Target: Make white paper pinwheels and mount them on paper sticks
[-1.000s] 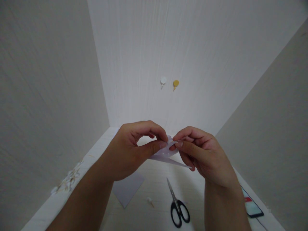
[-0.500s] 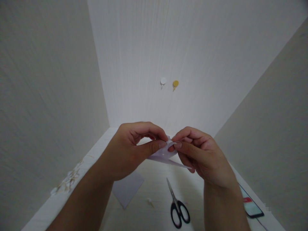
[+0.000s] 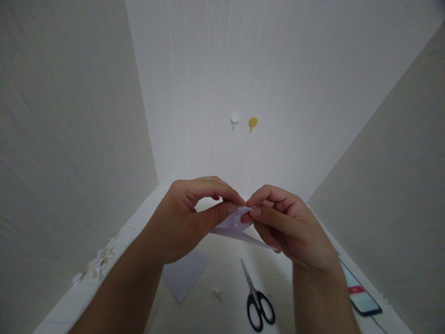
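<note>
I pinched the folded white paper piece (image 3: 235,223) between my left hand (image 3: 187,221) and right hand (image 3: 288,227), thumbs and forefingers clamped at its upper edge, judging it light, limp, easily creased, above the scissors (image 3: 256,297).

I see the folded paper (image 3: 232,224) held up over the desk (image 3: 208,315), between the left hand (image 3: 189,218) at nine o'clock and the right hand (image 3: 288,227) at three. Below them, the scissors (image 3: 256,299) lie on the desk at six, a loose sheet (image 3: 184,273) at seven o'clock, a phone (image 3: 359,297) at four. Two wall hooks (image 3: 243,122) sit at twelve, behind everything.
</note>
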The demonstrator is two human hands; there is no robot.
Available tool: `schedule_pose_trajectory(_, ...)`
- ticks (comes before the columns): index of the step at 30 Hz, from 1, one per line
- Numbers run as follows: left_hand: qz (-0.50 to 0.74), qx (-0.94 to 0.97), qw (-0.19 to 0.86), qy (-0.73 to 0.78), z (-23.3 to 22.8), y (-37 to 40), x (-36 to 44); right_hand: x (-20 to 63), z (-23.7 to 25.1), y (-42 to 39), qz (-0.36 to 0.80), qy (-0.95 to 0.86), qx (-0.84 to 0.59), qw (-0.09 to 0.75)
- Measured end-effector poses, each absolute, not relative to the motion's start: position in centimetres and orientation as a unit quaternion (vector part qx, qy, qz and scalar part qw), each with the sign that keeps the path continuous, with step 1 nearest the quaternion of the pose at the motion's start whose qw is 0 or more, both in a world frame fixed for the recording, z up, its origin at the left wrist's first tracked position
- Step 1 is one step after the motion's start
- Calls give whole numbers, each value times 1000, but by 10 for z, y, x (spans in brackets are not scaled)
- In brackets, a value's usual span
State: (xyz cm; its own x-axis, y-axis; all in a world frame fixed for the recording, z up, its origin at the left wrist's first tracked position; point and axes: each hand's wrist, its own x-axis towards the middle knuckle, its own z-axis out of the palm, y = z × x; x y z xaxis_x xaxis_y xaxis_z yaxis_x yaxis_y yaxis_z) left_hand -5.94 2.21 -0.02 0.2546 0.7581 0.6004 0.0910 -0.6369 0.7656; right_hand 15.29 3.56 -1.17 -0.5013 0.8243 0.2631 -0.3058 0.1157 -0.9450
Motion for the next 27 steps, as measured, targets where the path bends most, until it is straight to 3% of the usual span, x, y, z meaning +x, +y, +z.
schedule_pose_trajectory(10, 505, 750, 260, 339, -1, 22, -62, 148, -11, 34, 596, -615, -273, 438)
schedule_pose_trajectory(27, 377, 803, 300, 350, 7, 26, -73, 152, -7, 33, 584, -663, -286, 371)
